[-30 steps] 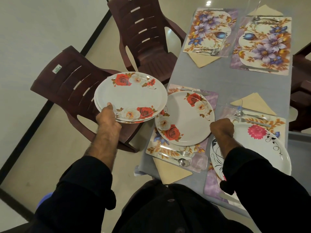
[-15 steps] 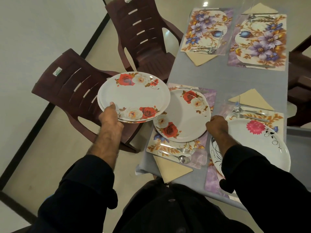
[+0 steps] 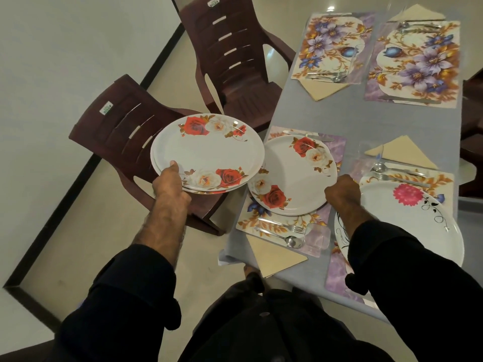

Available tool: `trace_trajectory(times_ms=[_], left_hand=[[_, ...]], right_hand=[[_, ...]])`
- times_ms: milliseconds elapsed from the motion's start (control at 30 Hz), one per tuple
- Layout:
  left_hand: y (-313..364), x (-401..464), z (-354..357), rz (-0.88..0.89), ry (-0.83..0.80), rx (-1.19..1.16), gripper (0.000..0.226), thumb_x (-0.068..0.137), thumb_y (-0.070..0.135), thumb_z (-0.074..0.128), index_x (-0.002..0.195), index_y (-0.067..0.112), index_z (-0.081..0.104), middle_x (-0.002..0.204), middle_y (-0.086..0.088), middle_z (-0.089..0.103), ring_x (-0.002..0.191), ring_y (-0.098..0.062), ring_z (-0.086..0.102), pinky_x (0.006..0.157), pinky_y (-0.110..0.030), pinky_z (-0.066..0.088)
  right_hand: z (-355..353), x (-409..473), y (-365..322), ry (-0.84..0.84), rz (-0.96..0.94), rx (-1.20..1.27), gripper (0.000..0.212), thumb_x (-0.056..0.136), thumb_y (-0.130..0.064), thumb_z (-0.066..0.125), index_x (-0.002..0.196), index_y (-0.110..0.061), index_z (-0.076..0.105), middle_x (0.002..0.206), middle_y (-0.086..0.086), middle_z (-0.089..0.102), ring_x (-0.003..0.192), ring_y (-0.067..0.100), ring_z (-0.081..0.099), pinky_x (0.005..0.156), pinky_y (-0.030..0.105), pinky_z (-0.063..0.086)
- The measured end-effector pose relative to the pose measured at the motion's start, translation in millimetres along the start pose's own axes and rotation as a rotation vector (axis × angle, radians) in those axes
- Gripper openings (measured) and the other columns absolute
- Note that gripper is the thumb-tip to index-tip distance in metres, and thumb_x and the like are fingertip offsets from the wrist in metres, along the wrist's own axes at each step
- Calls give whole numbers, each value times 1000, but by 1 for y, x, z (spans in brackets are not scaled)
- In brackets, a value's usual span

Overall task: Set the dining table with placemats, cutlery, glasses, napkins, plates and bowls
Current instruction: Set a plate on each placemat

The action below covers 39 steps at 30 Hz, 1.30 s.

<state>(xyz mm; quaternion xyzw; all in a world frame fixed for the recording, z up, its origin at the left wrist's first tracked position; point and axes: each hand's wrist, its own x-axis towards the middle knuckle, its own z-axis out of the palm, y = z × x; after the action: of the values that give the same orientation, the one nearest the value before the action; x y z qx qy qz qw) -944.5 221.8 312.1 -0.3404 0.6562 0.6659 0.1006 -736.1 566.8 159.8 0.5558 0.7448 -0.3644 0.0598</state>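
The left hand (image 3: 169, 184) grasps a stack of rose-patterned plates (image 3: 207, 152), held off the worktop (image 3: 308, 113) edge, above a brown chair (image 3: 122, 131). The right hand (image 3: 343, 190) grips the rim of a single rose plate (image 3: 292, 176) resting on a floral placemat (image 3: 269, 220), beside a pink-flower plate (image 3: 407, 218).

The rose-printed plates (image 3: 209, 152) look like smooth, glossy plastic or melamine. The placemats (image 3: 415, 58) are shiny laminated sheets with printed flowers. Fork and spoon (image 3: 290, 235) are polished metal. The napkins (image 3: 274, 257) appear matt, paper or cloth. The surface (image 3: 339, 116) is dull grey. The chairs (image 3: 122, 126) are moulded, slightly glossy brown plastic.
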Motion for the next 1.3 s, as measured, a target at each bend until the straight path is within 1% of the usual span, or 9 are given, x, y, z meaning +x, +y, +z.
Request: trace_trajectory(times_ms=[167, 267, 433, 600, 767, 867, 967, 1100, 1300], left_hand=[[-5, 8, -23, -14, -27, -56, 30, 94, 30, 80, 114, 12, 67, 105, -11, 79, 76, -32, 81, 75, -57, 66], [-9, 21, -45, -24, -70, -82, 27, 93, 28, 81, 109, 11, 66, 107, -15, 80, 81, -36, 81, 77, -62, 65], [-9, 44, -95, -51, -217, -179, 20, 99, 25, 75, 109, 11, 64, 105, -17, 80, 87, -38, 80, 81, -64, 62], [-2, 88, -182, -44, -336, -265, 23, 102, 24, 71, 118, 7, 70, 110, -19, 79, 93, -35, 79, 89, -61, 59], [16, 142, -301, -52, -330, -309, 41, 95, 29, 78, 125, 2, 71, 124, -25, 74, 110, -43, 73, 103, -72, 50], [23, 172, -367, -74, -268, -353, 61, 88, 32, 86, 135, -1, 66, 132, -28, 69, 125, -49, 65, 105, -76, 46], [24, 198, -417, -119, -241, -455, 78, 80, 33, 93, 143, 0, 61, 140, -28, 64, 131, -50, 61, 108, -77, 43], [31, 224, -456, -202, -181, -582, 45, 102, 27, 68, 139, 1, 63, 133, -24, 70, 123, -44, 68, 111, -68, 45], [65, 277, -498, -217, -55, -685, 43, 102, 36, 66, 134, 8, 67, 129, -20, 73, 115, -42, 72, 109, -62, 49]], right_hand=[[-1, -39, -31, 78, -150, -45, 50, 87, -30, 77, 129, -8, 62, 129, 17, 66, 116, 41, 65, 94, 46, 58], [5, -72, -69, -64, -292, -10, 33, 99, -40, 69, 114, -10, 71, 118, 11, 72, 102, 29, 67, 88, 36, 52], [27, -148, -155, -426, -221, 294, 65, 104, -68, 40, 129, -15, 69, 105, 4, 76, 83, 19, 63, 78, 33, 46], [100, -210, -210, -496, -307, 354, 77, 81, -91, 53, 99, -19, 75, 80, 0, 76, 75, 23, 68, 63, 30, 51], [188, -274, -261, -721, -410, 444, 44, 93, -39, 80, 124, -10, 73, 112, 9, 80, 96, 25, 79, 72, 32, 64], [243, -307, -292, -820, -454, 403, 43, 91, -36, 83, 124, -10, 74, 117, 10, 79, 107, 31, 76, 98, 51, 60], [287, -341, -327, -890, -479, 367, 36, 94, -29, 80, 121, -5, 75, 113, 11, 79, 105, 30, 77, 90, 42, 64], [350, -361, -366, -976, -440, 340, 35, 92, -25, 82, 118, -2, 76, 112, 15, 79, 102, 32, 78, 90, 46, 63], [459, -367, -441, -1102, -466, 219, 39, 90, -27, 84, 119, -3, 76, 109, 15, 80, 100, 38, 77, 97, 61, 57]])
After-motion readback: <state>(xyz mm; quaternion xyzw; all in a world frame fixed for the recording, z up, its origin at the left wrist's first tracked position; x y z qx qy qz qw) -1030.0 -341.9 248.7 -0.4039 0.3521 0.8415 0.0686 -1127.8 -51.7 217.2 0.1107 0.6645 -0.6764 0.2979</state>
